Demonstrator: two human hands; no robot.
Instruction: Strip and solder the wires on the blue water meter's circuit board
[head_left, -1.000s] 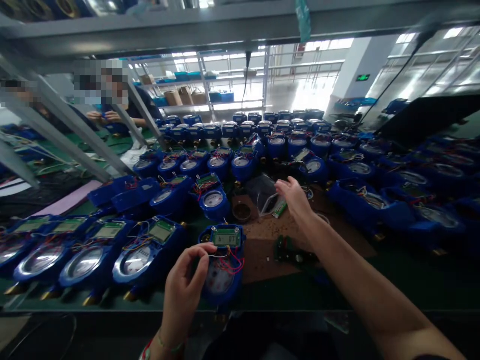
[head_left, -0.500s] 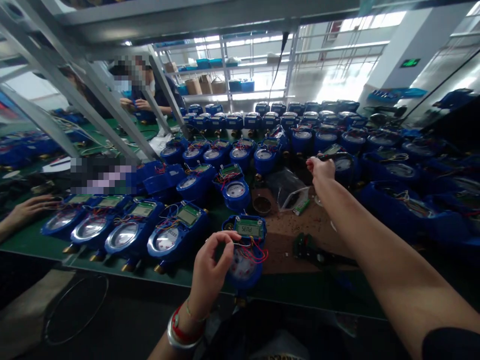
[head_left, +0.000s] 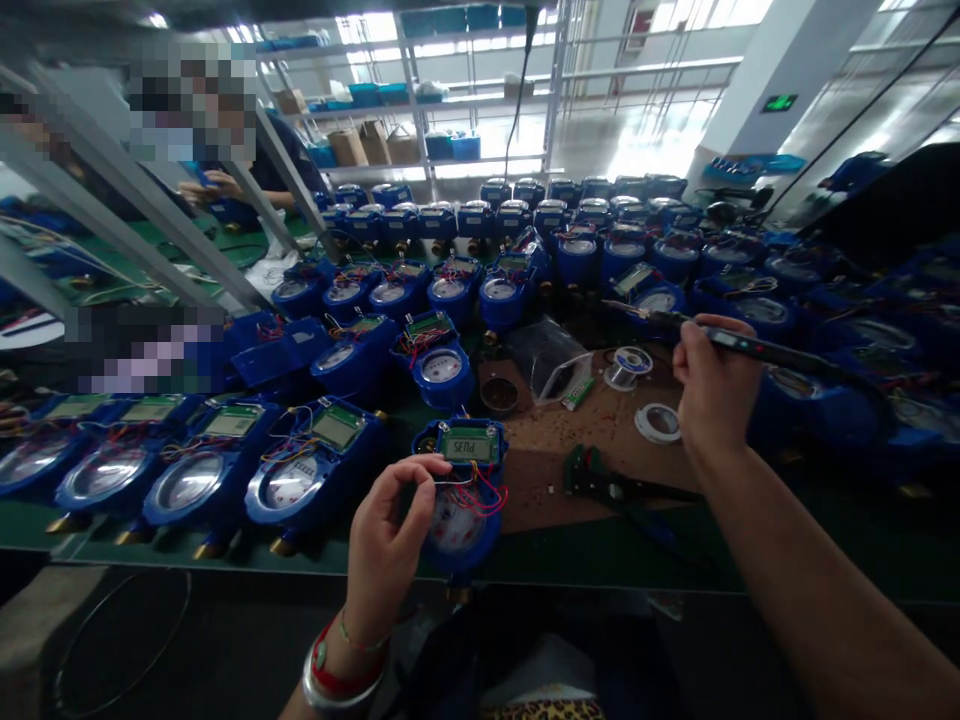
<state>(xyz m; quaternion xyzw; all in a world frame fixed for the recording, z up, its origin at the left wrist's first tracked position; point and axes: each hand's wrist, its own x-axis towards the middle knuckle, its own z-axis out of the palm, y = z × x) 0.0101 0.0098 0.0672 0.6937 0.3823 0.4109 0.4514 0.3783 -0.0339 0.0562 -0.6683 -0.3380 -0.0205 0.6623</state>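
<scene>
My right hand (head_left: 716, 390) is closed round a soldering iron (head_left: 739, 343), its tip pointing left above the bench. In front of me lies a blue water meter (head_left: 461, 540) with its housing uncovered, showing a small display (head_left: 470, 447) and loose red, yellow and white wires (head_left: 487, 495). My left hand (head_left: 390, 520) rests at the meter's left side, thumb and forefinger pinched at the end of a thin pale wire just below the display. A solder spool (head_left: 628, 368) and a white ring-shaped roll (head_left: 658, 423) lie left of my right hand.
Wire strippers (head_left: 600, 480) lie on the brown board (head_left: 536, 440), near a clear plastic bag (head_left: 551, 355) and a small round tin (head_left: 499, 394). Rows of blue meters (head_left: 292, 480) stand left, behind and right. Metal frame posts (head_left: 150, 180) rise at left; co-workers sit beyond.
My right hand has come back from the meters at the rear, and the soldering iron now shows clearly in it. My left hand stays at the same meter. The view has swung slightly right.
</scene>
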